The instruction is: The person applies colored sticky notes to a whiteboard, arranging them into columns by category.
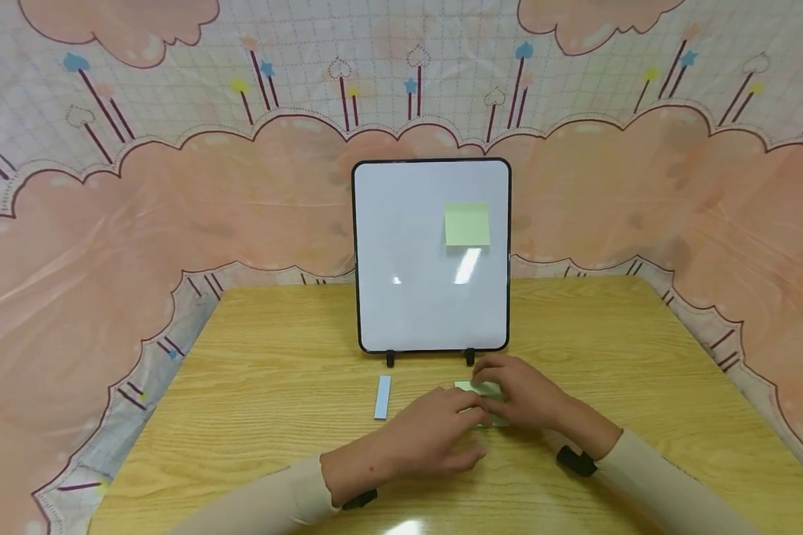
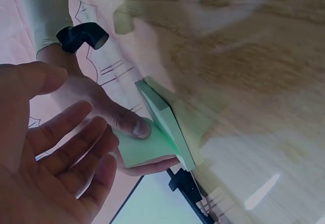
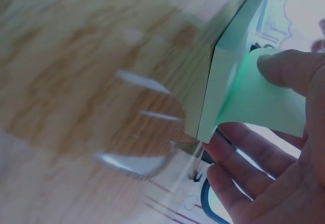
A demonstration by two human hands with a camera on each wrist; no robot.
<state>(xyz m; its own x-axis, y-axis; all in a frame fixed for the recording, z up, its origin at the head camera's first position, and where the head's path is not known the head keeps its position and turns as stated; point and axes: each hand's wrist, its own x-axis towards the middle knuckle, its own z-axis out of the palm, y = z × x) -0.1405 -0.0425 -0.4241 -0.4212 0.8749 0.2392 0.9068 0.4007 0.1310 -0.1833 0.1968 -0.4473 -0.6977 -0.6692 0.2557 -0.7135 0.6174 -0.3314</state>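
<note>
A pad of pale green sticky notes (image 3: 210, 102) lies on the wooden table, partly hidden by both hands in the head view. My right hand (image 1: 525, 390) pinches the top sticky note (image 3: 266, 99), its thumb on the upper face and fingers beneath. That sheet bends up from the pad and is still joined along one edge. My left hand (image 1: 435, 435) hovers just left of the pad, its fingers loosely bent and holding nothing. In the left wrist view those fingers stand apart from the lifted sheet (image 2: 139, 150).
Behind the hands a black-framed whiteboard (image 1: 408, 275) stands on small black feet. One green sticky note (image 1: 467, 225) is stuck to its upper right. A light blue strip (image 1: 382, 397) lies on the table (image 1: 274, 371) left of the pad. Patterned cloth (image 1: 274, 193) hangs around the table.
</note>
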